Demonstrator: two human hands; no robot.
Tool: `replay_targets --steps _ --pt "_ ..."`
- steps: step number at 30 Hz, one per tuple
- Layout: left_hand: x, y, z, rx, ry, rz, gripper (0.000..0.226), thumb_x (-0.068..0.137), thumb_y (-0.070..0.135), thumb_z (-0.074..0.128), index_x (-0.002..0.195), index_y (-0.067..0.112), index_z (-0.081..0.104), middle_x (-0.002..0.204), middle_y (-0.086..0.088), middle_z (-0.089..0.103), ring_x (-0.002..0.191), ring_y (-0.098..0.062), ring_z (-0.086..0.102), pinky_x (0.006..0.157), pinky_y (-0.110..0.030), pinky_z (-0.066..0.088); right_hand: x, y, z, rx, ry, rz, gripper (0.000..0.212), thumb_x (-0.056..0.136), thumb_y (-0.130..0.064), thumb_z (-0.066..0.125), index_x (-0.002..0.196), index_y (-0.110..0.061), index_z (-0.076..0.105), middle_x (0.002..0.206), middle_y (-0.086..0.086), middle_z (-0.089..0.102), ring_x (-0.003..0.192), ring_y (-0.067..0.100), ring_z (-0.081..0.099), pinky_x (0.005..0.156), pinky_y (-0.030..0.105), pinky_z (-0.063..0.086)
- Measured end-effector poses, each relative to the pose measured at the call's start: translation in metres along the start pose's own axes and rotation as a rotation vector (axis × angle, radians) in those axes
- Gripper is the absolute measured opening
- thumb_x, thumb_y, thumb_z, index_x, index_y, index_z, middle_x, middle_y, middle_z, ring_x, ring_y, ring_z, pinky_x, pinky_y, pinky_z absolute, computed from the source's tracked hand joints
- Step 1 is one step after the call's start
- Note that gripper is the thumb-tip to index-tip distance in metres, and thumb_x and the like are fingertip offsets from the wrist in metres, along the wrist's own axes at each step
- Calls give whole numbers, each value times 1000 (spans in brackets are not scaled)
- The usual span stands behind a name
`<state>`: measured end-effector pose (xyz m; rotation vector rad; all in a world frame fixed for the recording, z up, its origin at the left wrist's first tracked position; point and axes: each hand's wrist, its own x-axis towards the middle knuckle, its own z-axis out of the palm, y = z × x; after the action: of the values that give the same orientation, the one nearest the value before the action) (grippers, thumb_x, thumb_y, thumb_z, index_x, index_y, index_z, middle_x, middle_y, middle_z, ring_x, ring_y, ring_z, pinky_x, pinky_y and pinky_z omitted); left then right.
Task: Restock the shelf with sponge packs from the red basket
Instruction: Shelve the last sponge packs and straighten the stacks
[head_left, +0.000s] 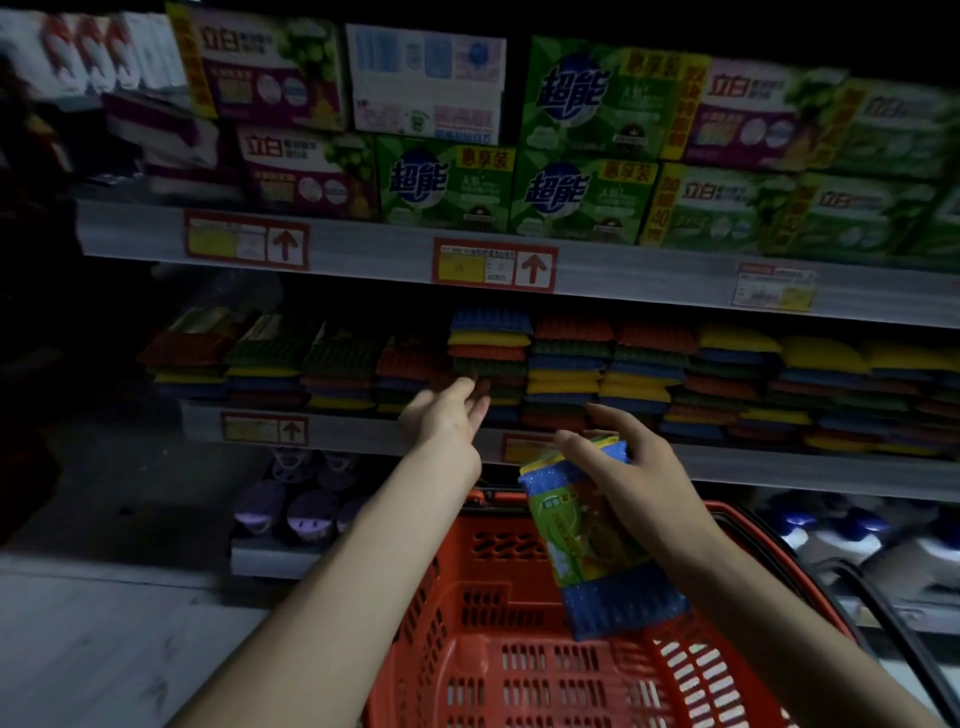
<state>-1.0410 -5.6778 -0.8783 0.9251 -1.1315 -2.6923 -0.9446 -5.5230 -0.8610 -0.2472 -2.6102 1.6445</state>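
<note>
Two hands up in this one. Our left hand reached toward the shelf with its fingers mostly straight and loose and nothing in it. Its tips were right at the front of a stack with a blue sponge on top. Too dark to tell if it actually touched.

Our right hand held a pack by its upper end, fingers spread and draped over it, thumb sticking up. The pack hung tilted over the basket, blue sponge at the low end and a green label in the middle, roughly 4 o'clock from the left hand. The basket sat at 6 o'clock in our view.

More sponges in red, yellow, green and blue ran off toward 3 o'clock. Green and purple boxes filled the shelf at 12 o'clock, with red tags on its edge.
</note>
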Motion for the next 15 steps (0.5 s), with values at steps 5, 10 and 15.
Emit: replay_targets --steps 5,10,15 --pt "0 0 1 23 12 35 35 93 -15 61 74 10 47 88 -20 62 91 -31 66 83 -35 55 -1 2 2 -18 -12 7 63 86 -60 69 143 -39 51 122 -6 66 101 13 70 91 39 59" --pt "2 1 2 64 36 84 37 92 -16 61 71 10 45 79 -15 59 79 -27 65 81 -34 54 -1 3 4 -41 -34 12 61 85 -64 68 140 -42 52 123 -4 66 105 14 68 94 41 58" --pt "5 0 0 63 28 82 28 92 -13 63 74 4 52 80 -16 62 75 -23 65 70 -30 57 -1 0 3 -40 -30 14 57 86 -61 69 137 -39 55 116 -8 67 101 12 69 93 41 58"
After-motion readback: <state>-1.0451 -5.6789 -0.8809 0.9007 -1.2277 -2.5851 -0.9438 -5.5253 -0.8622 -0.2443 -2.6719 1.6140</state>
